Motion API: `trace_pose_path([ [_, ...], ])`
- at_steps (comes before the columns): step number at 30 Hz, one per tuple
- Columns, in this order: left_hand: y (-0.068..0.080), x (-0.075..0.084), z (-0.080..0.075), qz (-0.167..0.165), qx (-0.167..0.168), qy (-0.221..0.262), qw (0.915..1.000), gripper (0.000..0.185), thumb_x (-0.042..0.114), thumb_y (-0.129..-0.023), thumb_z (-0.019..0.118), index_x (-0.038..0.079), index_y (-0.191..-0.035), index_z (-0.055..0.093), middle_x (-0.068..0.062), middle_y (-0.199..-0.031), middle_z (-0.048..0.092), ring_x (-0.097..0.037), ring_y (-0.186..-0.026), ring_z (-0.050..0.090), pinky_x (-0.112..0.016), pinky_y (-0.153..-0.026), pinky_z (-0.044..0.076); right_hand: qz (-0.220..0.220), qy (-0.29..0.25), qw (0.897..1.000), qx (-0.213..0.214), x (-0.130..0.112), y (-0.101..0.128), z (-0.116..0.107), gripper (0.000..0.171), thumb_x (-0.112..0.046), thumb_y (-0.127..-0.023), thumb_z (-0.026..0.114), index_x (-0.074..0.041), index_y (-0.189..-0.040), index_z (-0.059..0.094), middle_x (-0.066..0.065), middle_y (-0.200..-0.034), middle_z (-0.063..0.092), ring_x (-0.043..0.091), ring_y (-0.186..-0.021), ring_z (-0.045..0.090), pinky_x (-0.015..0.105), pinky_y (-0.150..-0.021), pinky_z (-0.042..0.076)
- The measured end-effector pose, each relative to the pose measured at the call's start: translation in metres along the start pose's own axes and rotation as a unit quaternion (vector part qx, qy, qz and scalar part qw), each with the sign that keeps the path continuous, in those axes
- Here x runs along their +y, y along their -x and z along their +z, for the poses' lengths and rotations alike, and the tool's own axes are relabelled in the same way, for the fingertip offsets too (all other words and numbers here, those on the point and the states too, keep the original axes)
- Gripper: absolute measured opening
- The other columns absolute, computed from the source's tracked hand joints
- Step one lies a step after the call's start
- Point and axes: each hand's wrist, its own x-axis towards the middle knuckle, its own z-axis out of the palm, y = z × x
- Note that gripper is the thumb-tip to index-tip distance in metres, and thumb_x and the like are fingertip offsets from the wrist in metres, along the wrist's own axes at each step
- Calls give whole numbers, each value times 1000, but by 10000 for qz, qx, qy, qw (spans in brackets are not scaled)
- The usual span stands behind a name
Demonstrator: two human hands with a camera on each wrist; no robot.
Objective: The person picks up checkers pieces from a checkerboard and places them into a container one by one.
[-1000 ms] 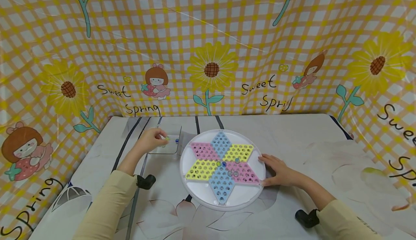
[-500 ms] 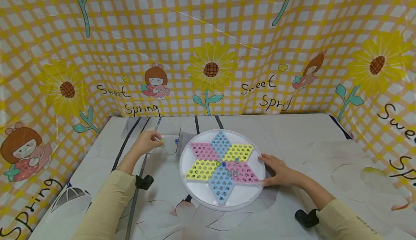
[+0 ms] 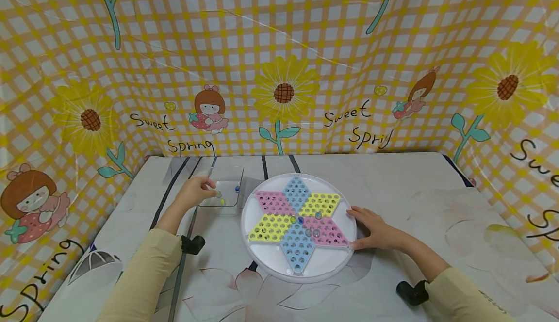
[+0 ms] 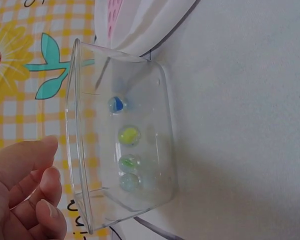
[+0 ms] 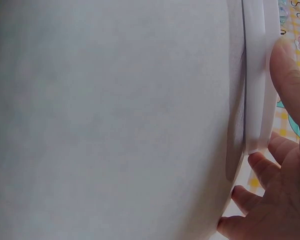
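Over the left end of a clear box (image 3: 229,175), my left hand (image 3: 195,192) hovers with loosely bent fingers; no marble shows between them. The left wrist view has that hand beside the box's rim. Inside the box lie a blue marble (image 4: 118,104), a yellow marble (image 4: 129,135), a green-streaked marble (image 4: 129,163) and a pale clear marble (image 4: 129,182). A round white Chinese checkers board (image 3: 271,260) bears a pink, yellow and blue star. My right hand (image 3: 377,232) rests its spread thumb and fingertips against the board's right rim, seen closer in the right wrist view.
Several marbles sit on the board, among them a yellow marble (image 3: 293,219) and a blue marble (image 3: 301,220) near its centre. The table (image 3: 419,181) has a pale patterned cover. A checked cloth (image 3: 279,31) hangs behind and at both sides.
My left hand has drawn back slightly to the left, its fingers withdrawing from the middle of the box. More marbles in the box now show. My right hand and the board have stayed put.
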Motion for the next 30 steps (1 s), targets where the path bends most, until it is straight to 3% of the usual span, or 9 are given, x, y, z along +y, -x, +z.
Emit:
trace_pose_path([
  [12, -1, 6, 2, 30, 16, 98, 9999, 21, 16, -83, 66, 1, -96, 63, -11, -82, 59, -20, -71, 52, -29, -59, 41, 29, 20, 10000, -31, -1, 0, 0, 88, -34, -73, 74, 7, -136, 29, 33, -142, 17, 52, -128, 10, 70, -95, 9],
  [20, 1, 25, 8, 87, -49, 202, 9997, 22, 18, -84, 65, 3, -100, 63, -9, -82, 58, -19, -68, 48, -27, -56, 39, 43, -26, 10000, -28, 1, 0, -1, 88, -34, -73, 75, 7, -137, 29, 33, -142, 17, 52, -129, 9, 70, -96, 6],
  [30, 1, 55, 29, 572, -146, 329, 9977, 19, 17, -81, 68, 5, -96, 65, -5, -73, 56, -15, -61, 46, -24, -53, 39, 84, 5, 10000, -41, 0, 0, -1, 89, -35, -72, 75, 6, -137, 29, 33, -142, 16, 53, -129, 8, 71, -95, 7],
])
